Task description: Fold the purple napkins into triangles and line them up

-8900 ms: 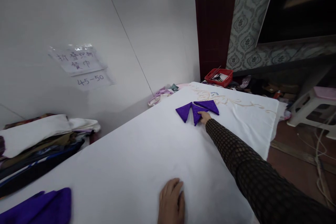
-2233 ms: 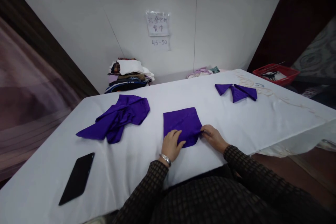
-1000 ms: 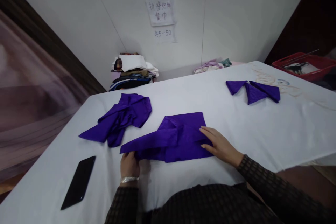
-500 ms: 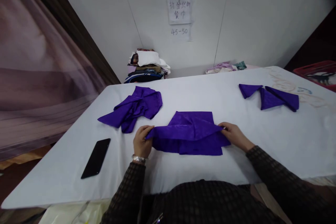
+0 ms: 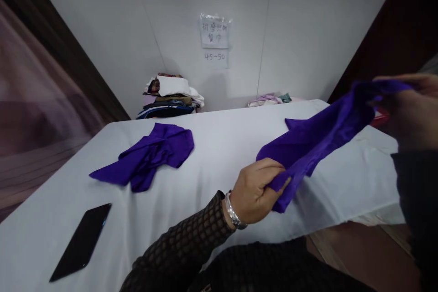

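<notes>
A purple cloth napkin [image 5: 318, 139] is stretched between my hands, lifted off the table and slanting up to the right. My left hand [image 5: 258, 189], with a silver bracelet at the wrist, pinches its lower left end. At the right edge of the view my right hand [image 5: 410, 105] grips the raised end; it is somewhat blurred. A second purple napkin [image 5: 150, 155] lies crumpled on the left part of the table. Behind the held cloth, a corner of another purple napkin [image 5: 293, 123] shows, the rest of it hidden.
A black phone [image 5: 82, 242] lies on the white-covered table [image 5: 219, 146] at the left. Folded clothes [image 5: 171, 96] are stacked by the wall, with more fabric [image 5: 268, 99] farther right. A paper sign [image 5: 214, 32] hangs on the wall. Part of a red basket [image 5: 380, 117] shows at right.
Both hands have raised the napkin from the table and carried it to the right, the right hand higher. The view has shifted as well.
</notes>
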`<state>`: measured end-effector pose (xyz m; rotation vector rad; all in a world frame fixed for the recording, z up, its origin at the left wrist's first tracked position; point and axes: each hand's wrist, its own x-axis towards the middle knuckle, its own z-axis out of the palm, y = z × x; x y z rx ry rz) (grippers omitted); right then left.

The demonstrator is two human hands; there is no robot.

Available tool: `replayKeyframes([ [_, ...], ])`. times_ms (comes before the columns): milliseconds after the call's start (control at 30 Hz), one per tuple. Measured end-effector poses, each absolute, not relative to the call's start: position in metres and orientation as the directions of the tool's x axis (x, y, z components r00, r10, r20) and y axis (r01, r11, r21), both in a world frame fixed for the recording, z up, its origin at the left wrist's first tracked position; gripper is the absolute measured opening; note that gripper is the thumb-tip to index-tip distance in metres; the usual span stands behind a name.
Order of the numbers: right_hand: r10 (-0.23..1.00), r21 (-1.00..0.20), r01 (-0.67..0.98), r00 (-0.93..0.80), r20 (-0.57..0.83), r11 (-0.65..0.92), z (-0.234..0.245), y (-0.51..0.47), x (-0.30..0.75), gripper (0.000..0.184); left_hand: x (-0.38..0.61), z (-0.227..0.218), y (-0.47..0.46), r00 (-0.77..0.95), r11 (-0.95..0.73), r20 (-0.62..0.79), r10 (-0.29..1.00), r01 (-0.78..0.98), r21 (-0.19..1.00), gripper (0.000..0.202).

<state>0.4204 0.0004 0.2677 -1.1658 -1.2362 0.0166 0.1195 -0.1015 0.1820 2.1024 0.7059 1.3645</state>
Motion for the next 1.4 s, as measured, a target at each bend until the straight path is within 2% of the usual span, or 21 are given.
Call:
replayKeyframes([
  [100,0.462,-0.467,0.703,0.218,0.860,0.536,0.307,0.022,0.399,0.021,0.116,0.187,-0.111,0.310,-0.616,0.562,0.767,0.111,0.780,0.025],
  [167,0.486,-0.409,0.709,0.107,0.868,0.574,0.324,0.051,0.379,0.023,0.106,0.184,-0.115,0.218,-0.493,0.463,0.859,0.112,0.863,0.028],
  [267,0.600,-0.438,0.602,-0.086,0.795,0.668,0.328,0.103,0.329,0.024,0.082,0.170,-0.120,0.056,-0.302,0.298,0.953,0.133,0.944,0.034],
  [367,0.629,-0.468,0.463,-0.294,0.720,0.753,0.299,0.143,0.253,0.020,0.049,0.142,-0.127,-0.100,-0.126,0.146,0.984,0.183,0.975,0.037],
  [433,0.611,-0.507,0.341,-0.459,0.645,0.792,0.266,0.156,0.199,0.020,0.025,0.115,-0.136,-0.203,0.013,0.029,0.979,0.201,0.979,0.036],
  [500,0.582,-0.571,0.233,-0.588,0.562,0.787,0.230,0.156,0.154,0.032,0.005,0.086,-0.149,-0.297,0.148,-0.093,0.950,0.167,0.975,0.039],
  [567,0.560,-0.625,0.179,-0.669,0.489,0.760,0.196,0.145,0.127,0.044,-0.008,0.059,-0.163,-0.352,0.251,-0.201,0.914,0.100,0.963,0.041],
  [633,0.543,-0.649,0.177,-0.728,0.420,0.740,0.166,0.128,0.121,0.044,-0.015,0.040,-0.177,-0.381,0.323,-0.282,0.880,0.046,0.945,0.043],
  [733,0.519,-0.655,0.222,-0.800,0.302,0.722,0.121,0.097,0.144,0.035,-0.017,0.026,-0.191,-0.373,0.397,-0.374,0.849,-0.017,0.918,0.045],
  [833,0.511,-0.641,0.293,-0.840,0.183,0.710,0.074,0.056,0.187,0.034,-0.018,0.026,-0.195,-0.317,0.436,-0.429,0.846,-0.051,0.898,0.045],
  [967,0.561,-0.625,0.405,-0.825,0.063,0.667,0.028,-0.009,0.255,0.038,-0.025,0.033,-0.192,-0.189,0.476,-0.461,0.867,0.036,0.879,0.045],
  [1100,0.686,-0.555,0.571,-0.727,-0.001,0.605,0.013,-0.045,0.320,0.044,-0.037,0.038,-0.190,-0.013,0.490,-0.492,0.871,0.112,0.864,0.046],
  [1200,0.763,-0.478,0.671,-0.646,-0.002,0.566,0.016,-0.036,0.354,0.050,-0.047,0.039,-0.190,0.014,0.501,-0.508,0.861,0.148,0.853,0.047],
  [1267,0.775,-0.453,0.685,-0.632,0.022,0.571,0.019,-0.019,0.359,0.052,-0.050,0.041,-0.189,-0.023,0.513,-0.516,0.856,0.159,0.844,0.046],
  [1400,0.710,-0.482,0.616,-0.704,0.017,0.623,0.019,0.024,0.332,0.055,-0.049,0.047,-0.188,-0.043,0.490,-0.489,0.871,0.141,0.860,0.040],
])
